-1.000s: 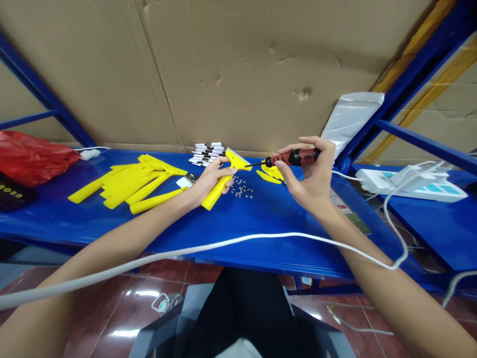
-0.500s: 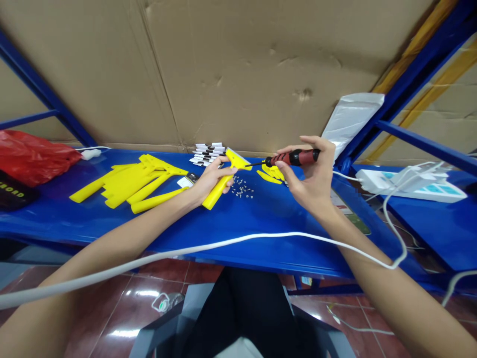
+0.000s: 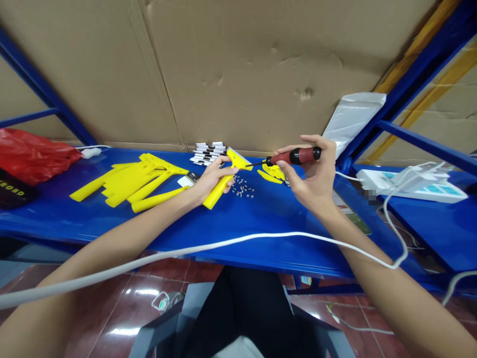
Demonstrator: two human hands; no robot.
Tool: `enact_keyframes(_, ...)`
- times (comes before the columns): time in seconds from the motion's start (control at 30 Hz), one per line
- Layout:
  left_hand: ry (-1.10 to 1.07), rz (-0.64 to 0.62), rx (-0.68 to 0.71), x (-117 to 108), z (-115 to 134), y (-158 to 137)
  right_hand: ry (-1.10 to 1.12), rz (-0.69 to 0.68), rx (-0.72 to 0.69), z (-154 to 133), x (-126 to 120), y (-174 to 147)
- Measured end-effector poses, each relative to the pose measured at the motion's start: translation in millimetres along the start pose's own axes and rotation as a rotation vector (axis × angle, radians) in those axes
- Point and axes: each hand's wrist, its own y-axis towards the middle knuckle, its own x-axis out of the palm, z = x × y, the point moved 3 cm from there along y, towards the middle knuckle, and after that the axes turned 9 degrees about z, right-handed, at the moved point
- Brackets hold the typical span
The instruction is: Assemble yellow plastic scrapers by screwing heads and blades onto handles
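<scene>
My left hand (image 3: 214, 180) is closed around a yellow scraper (image 3: 216, 195), its wide head turned up and away from me. In my right hand (image 3: 316, 179) is a red and black screwdriver (image 3: 294, 156), held between thumb and fingers. Its thin dark shaft points left, and the tip meets the edge of the scraper's head. Whether a screw sits at the tip is too small to tell. Small screws and nuts (image 3: 244, 189) lie scattered below the scraper head. Yellow plastic pieces (image 3: 274, 173) are piled behind the screwdriver.
Several yellow scraper handles (image 3: 130, 181) lie at the left of the blue table (image 3: 179, 223). Folded white and black cards (image 3: 209, 153) stand at the back. A red plastic bag (image 3: 33, 156) is far left, a power strip (image 3: 413, 186) right. A white cable (image 3: 261, 235) crosses in front.
Almost nothing differs. The screwdriver stays against the scraper head in the same grip, and the whole view has shifted very slightly.
</scene>
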Motion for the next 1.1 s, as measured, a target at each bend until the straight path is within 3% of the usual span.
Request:
enact_keyframes(0.4,-0.018,0.024,-0.008,0,1,1,0.069,-0.074,0.052,-3,5,-2)
enact_keyframes(1.1,0.056,-0.009,0.017,0,-2,-2,0.03,-0.003,0.054,6,-1,0)
